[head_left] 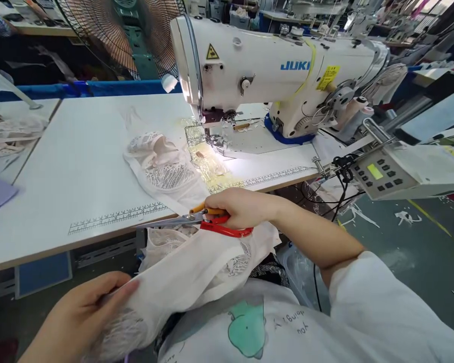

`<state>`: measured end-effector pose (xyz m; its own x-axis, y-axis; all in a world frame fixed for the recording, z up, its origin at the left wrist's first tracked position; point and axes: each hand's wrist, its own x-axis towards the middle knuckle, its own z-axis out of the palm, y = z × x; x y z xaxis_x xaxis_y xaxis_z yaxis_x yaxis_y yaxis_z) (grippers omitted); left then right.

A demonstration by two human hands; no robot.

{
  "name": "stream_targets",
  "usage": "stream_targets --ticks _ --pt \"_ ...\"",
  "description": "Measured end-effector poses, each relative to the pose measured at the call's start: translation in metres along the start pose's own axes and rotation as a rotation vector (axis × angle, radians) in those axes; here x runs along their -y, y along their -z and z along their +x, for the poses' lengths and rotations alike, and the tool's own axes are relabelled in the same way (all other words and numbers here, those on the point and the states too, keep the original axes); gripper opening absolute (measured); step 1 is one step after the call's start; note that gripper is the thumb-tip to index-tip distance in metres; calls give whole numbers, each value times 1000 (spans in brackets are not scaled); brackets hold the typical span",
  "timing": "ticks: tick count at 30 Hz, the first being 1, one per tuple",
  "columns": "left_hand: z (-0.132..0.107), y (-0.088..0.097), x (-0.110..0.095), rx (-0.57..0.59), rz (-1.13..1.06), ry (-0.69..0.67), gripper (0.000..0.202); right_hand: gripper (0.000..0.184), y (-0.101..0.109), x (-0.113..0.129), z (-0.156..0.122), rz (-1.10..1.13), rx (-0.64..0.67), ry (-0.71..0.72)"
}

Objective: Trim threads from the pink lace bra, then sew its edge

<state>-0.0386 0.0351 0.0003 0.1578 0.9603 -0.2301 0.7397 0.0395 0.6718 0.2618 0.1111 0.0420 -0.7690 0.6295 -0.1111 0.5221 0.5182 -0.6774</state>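
While the right hand [245, 207] curls around scissors [196, 218], left hand [85, 310], nearly closed, grips white lacy fabric [185, 272].

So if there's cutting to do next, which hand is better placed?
The right hand, most likely: it holds the red-handled scissors, while the left hand grips the white lace-trimmed garment and seems better suited to steadying it.

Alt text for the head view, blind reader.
A person's right hand holds red-handled scissors over white lace-trimmed fabric, which the left hand grips. Beyond, a white JUKI sewing machine stands on a white table, near another lacy piece.
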Motion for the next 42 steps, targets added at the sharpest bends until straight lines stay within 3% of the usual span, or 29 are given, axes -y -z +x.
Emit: stream_targets --ticks 4,7,9,11,15,19,24,30,38,42 --pt "12 -6 2 -62 137 -255 26 27 -3 4 11 -11 33 43" --pt "14 -14 -17 -185 97 -540 20 29 -3 15 16 43 69 117" --pt "16 -21 -35 -234 44 -642 18 31 -2 22 20 50 93 147" --pt "20 -28 -48 -214 0 -588 16 33 1 27 24 26 108 147" --pt "28 -37 -54 -99 -271 -290 22 32 6 27 32 14 125 155" --pt "27 -38 -53 -149 -406 -73 27 30 8 23 38 21 132 167" --pt "32 -31 -45 -32 -576 -7 30 29 11 20 41 -3 119 151" --pt "38 -30 -39 29 -778 82 34 30 13 16 43 -5 68 159" --pt "37 -29 -58 10 -804 115 32 29 12 19 42 -11 67 181" --pt "39 -29 -57 8 -772 143 34 30 13 21 41 -18 70 193"
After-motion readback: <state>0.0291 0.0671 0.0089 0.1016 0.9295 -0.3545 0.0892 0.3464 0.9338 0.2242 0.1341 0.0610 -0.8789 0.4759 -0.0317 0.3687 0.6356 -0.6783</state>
